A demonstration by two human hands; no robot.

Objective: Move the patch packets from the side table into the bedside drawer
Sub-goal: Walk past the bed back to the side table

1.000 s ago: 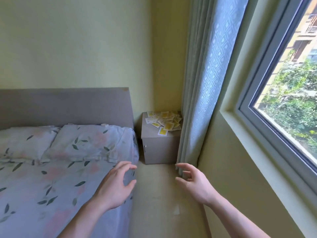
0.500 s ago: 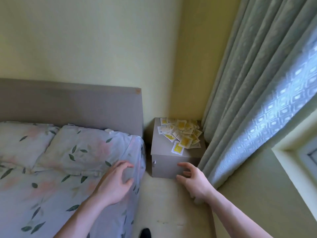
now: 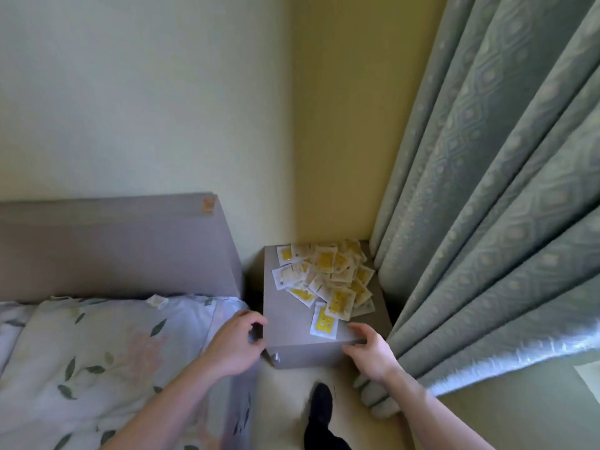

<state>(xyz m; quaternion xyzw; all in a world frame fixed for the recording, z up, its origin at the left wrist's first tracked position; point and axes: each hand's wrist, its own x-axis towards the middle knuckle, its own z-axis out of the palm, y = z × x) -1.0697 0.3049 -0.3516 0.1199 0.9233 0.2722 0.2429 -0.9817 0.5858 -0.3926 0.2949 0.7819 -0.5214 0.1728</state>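
A heap of white-and-yellow patch packets (image 3: pixel 326 280) covers the back and right of the grey side table's top (image 3: pixel 285 323). One packet (image 3: pixel 324 323) lies apart near the front edge. The table's front face (image 3: pixel 308 356) shows a small metal knob at its left; the front is closed. My left hand (image 3: pixel 234 345) hovers at the table's front left corner, fingers curled and holding nothing. At the front right corner is my right hand (image 3: pixel 370 350), fingers spread, empty, just right of the single packet.
A bed with floral pillows (image 3: pixel 97 345) and a grey headboard (image 3: pixel 113 245) stands close on the left. Heavy green curtains (image 3: pixel 487 222) hang against the table's right side. A dark-socked foot (image 3: pixel 321 407) stands on the narrow floor strip in front.
The view has closed in on the side table and tilted down. Both hands have moved forward from in front of the table to its front corners.
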